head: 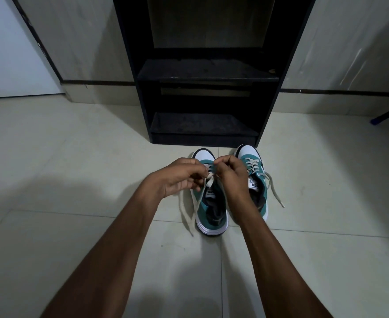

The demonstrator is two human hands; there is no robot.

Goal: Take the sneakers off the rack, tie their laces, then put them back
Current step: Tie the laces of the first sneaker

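Observation:
Two teal and white sneakers stand side by side on the tiled floor, toes toward the black shoe rack (208, 72). Over the left sneaker (211, 210), my left hand (179, 177) and my right hand (229, 174) each pinch part of its cream lace (209, 180) above the tongue. A long loose end of that lace trails over the floor on the left. The right sneaker (255, 166) sits beside my right hand, partly hidden by my wrist, with its lace (275, 190) untied and hanging onto the floor at the right.
The rack's shelves hold nothing and stand just beyond the shoes. A pale door (12, 49) is at the far left. A dark leg with a blue foot (378, 120) pokes in at the right edge. Light floor tiles spread on both sides.

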